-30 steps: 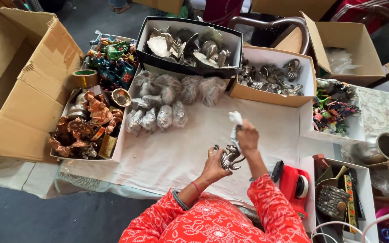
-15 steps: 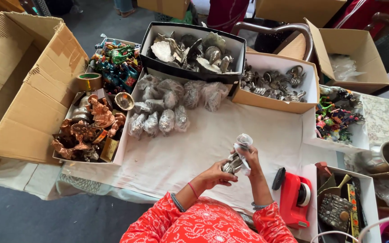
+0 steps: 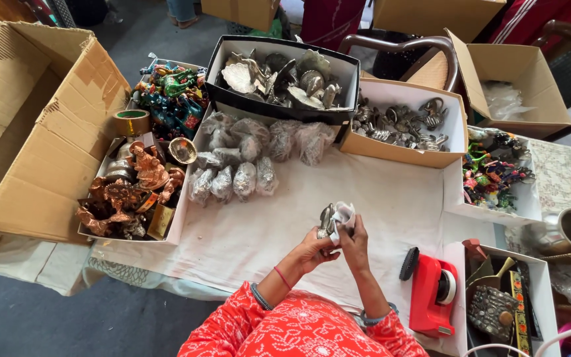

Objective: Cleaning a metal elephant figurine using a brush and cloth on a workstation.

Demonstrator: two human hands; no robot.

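So the small silver figurine (image 3: pixel 327 220) sits just below the middle of the frame, half tucked into a bit of clear wrap (image 3: pixel 345 213). Both hands are pressed in around it from below: the left hand (image 3: pixel 312 249) cups the metal piece from the lower left, fingers curled under it, and the right hand (image 3: pixel 355 239) pinches the wrap against its right side. Looks to me like it's held up off the cloth (image 3: pixel 266 231) so the wrap can go all the way round, which you can't really do with it lying flat.

Just above and to the left, a cluster of wrapped pieces (image 3: pixel 232 182) lies in rows on the cloth, near but not touching the hands. Makes sense as a done pile, close enough to drop stuff onto.

Further up, a black tray (image 3: pixel 223 63) and a tan box (image 3: pixel 365 142) hold bare silver pieces. Lower right there's a red tape dispenser (image 3: pixel 431 294), within easy grab. Far left, a big open carton (image 3: pixel 41 172).
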